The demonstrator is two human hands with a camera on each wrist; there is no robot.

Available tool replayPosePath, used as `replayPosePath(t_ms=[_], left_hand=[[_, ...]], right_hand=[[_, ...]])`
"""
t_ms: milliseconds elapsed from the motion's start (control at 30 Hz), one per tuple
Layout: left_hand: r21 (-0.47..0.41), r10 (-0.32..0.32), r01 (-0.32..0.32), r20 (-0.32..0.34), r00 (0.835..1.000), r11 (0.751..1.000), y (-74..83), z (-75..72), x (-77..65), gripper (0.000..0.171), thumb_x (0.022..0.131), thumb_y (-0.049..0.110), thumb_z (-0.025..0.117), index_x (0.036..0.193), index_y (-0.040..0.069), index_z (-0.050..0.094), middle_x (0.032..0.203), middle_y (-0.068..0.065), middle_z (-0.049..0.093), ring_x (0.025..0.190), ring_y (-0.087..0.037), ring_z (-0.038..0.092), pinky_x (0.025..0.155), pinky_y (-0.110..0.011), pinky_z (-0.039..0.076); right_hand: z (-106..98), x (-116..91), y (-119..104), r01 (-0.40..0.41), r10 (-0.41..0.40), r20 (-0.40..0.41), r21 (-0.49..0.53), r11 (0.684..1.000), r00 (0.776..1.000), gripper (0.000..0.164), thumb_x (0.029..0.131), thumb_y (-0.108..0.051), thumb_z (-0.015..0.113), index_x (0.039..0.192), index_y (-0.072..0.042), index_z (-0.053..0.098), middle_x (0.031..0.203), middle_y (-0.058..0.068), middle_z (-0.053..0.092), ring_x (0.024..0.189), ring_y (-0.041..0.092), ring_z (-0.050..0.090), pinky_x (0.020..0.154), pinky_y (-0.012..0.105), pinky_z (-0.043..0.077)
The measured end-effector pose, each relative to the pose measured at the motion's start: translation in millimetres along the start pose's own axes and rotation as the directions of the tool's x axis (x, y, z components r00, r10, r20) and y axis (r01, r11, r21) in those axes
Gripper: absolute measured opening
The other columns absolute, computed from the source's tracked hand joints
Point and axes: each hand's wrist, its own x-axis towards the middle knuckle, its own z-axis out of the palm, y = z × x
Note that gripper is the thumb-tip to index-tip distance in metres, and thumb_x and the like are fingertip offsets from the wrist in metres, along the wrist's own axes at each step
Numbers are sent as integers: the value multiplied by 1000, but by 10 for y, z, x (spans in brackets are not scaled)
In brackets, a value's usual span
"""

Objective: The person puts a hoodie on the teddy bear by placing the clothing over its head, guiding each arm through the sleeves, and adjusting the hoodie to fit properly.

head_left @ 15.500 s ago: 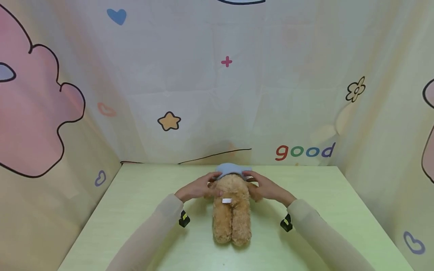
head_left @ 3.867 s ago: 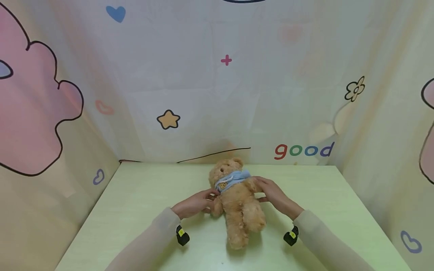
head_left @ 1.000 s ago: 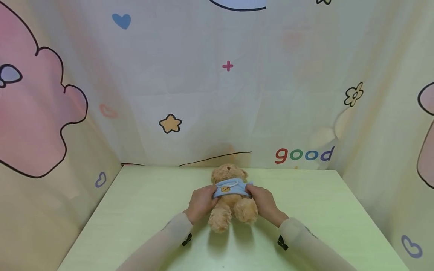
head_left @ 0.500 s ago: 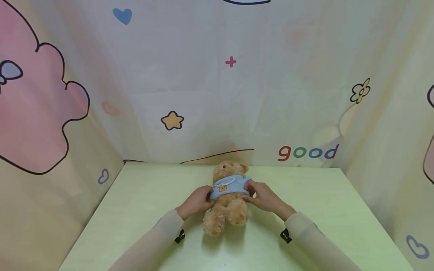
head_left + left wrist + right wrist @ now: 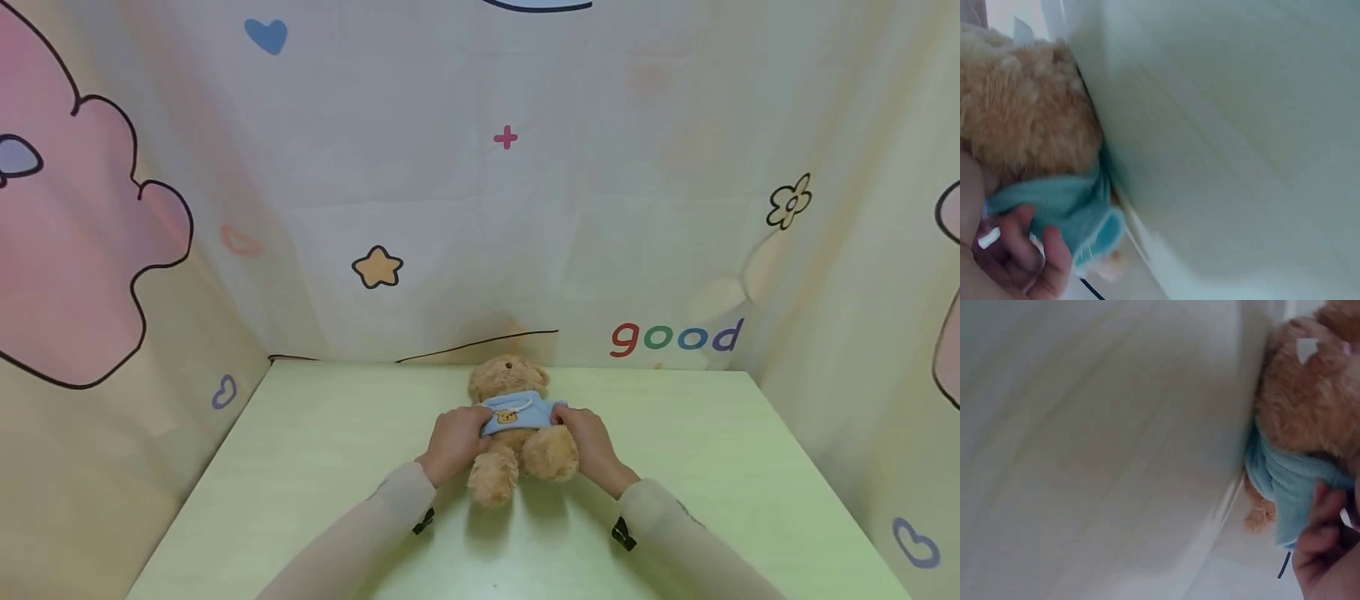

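Note:
A light-brown teddy bear (image 5: 492,482) leans back near the table's far edge, face up, its legs toward me. Round its chest sits a small light-blue hoodie (image 5: 528,415) with a white drawstring and a bear's-head patch. At the garment's left side my left hand (image 5: 454,443) grips the cloth, thumb in front. On the opposite side my right hand (image 5: 592,446) grips its edge in the same way. The left wrist view shows the fingertips (image 5: 1055,240) curled by a sleeve opening. The bear's arms are hidden in the head view.
The pale green table (image 5: 315,450) reaches to a printed cloth backdrop (image 5: 450,183) behind the bear. More printed cloth hangs at the left and right sides. A small black device (image 5: 623,533) is worn under each wrist.
Earlier the bear lay face down with the hoodie over its head, then face up with it bunched at the neck. Now it covers the chest. Lately the bear has swung slightly right.

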Motion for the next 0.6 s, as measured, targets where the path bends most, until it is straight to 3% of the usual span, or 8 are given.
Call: replayPosePath(t_ms=[100, 200, 300, 400, 600], left_hand=[[35, -22, 23, -17, 1000, 999, 65, 20, 8, 18, 83, 18, 63, 75, 20, 47, 68, 4, 58, 51, -9, 45, 44, -24, 29], [49, -22, 22, -1, 1000, 999, 85, 25, 8, 10, 89, 22, 57, 89, 19, 48, 86, 1, 64, 56, -11, 52, 43, -24, 32], [82, -8, 6, 24, 1000, 997, 77, 1, 15, 13, 93, 26, 53, 98, 18, 45, 98, 0, 63, 59, -12, 56, 44, -24, 33], [120, 12, -15, 23, 1000, 993, 74, -30, 37, 14, 95, 29, 52, 98, 17, 46, 100, -1, 63, 58, -14, 56, 43, -25, 33], [195, 40, -35, -22, 999, 980, 86, -30, 70, 17, 94, 35, 51, 89, 18, 49, 92, 2, 66, 50, -13, 49, 41, -26, 30]], right_hand=[[31, -14, 40, 27, -27, -13, -12, 1000, 1000, 17, 91, -10, 50, 76, -12, 43, 55, -4, 34, 50, 11, 28, 52, 23, 22], [23, -36, 81, 55, -54, 58, -23, 998, 997, 8, 91, -20, 54, 91, -14, 48, 60, -4, 50, 50, 9, 40, 50, 22, 28], [-26, -40, 128, 88, -89, 133, 13, 996, 987, 20, 87, -21, 61, 104, -18, 51, 76, -2, 64, 58, 9, 51, 56, 23, 38], [-83, -17, 154, 116, -123, 154, 53, 992, 980, 27, 84, -23, 67, 105, -18, 52, 85, -1, 67, 64, 8, 54, 61, 22, 41], [-109, 35, 133, 128, -125, 128, -17, 992, 984, 11, 87, -23, 62, 94, -19, 54, 67, -6, 58, 53, 5, 43, 52, 19, 33]])
